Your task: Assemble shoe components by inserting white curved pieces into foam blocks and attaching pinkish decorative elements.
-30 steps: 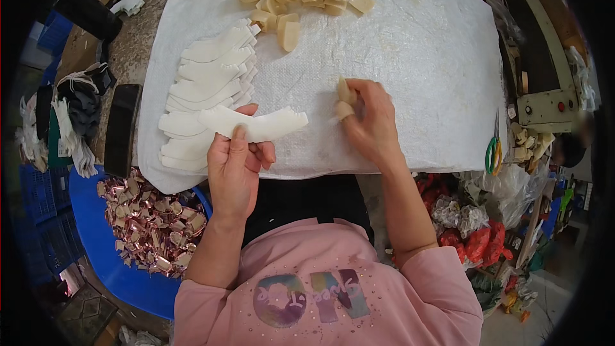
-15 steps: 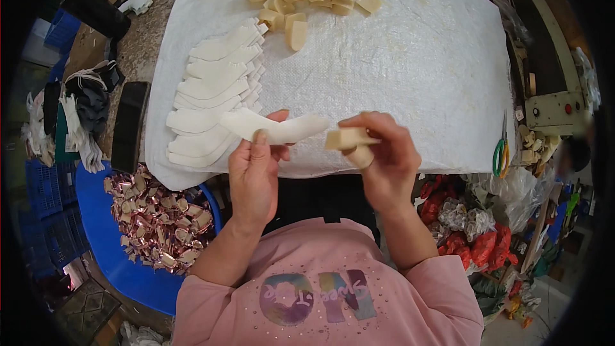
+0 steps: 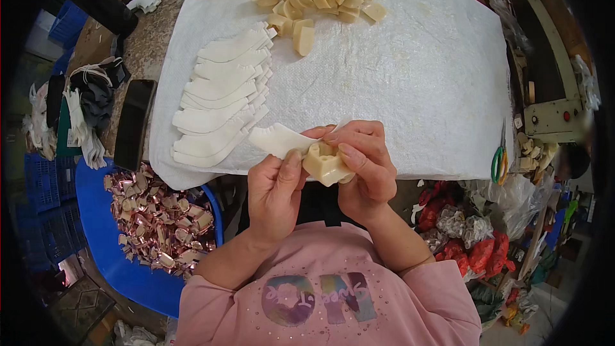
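Many overlapped strips [image 3: 221,99] lie near both hands [image 3: 275,187] [image 3: 370,176], fingers [image 3: 360,159] pinching beige block [image 3: 325,168] and strip [image 3: 277,140].

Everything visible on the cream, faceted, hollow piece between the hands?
The cream, faceted, hollow piece looks like smooth, slightly glossy plastic or resin. An uneven, notched rim surrounds its recess; flat, angled faces show on the near side. It is held with the opening upward, at the near edge of the white woven sheet, between left hand and right hand. A curved white strip sits behind it; contact there is unclear. Its underside is hidden.
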